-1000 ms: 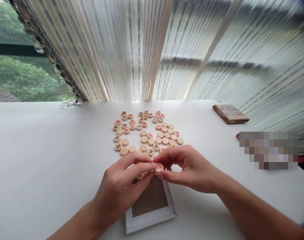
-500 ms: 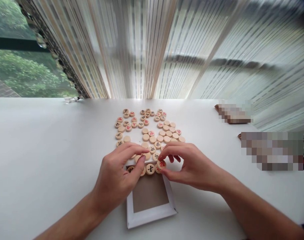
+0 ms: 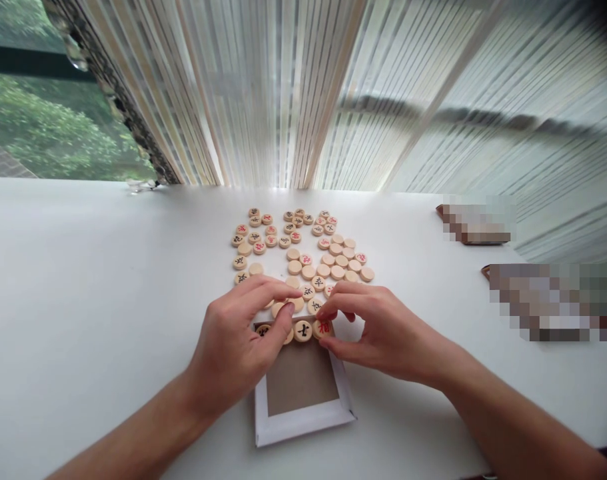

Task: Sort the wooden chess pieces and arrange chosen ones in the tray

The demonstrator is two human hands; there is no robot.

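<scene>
An open white box with a brown bottom sits between my hands. Along its far inner wall lies a row of round wooden Chinese chess pieces, among them a black-marked piece. My right hand pinches a red-marked chess piece between thumb and fingers at the row's right end, over another piece. My left hand hovers at the box's far left corner, thumb and index finger apart, partly covering the row's left pieces. Whether its thumb touches a piece I cannot tell.
Beyond the box, several loose chess pieces are spread on the white table, some face up, some blank side up. Two blurred brown-edged objects lie at the right. A striped string curtain hangs behind the table.
My right hand has lowered the red-marked piece onto the row's right end, where it now hides the piece under it. My left hand has hardly moved. The view has shifted slightly.
</scene>
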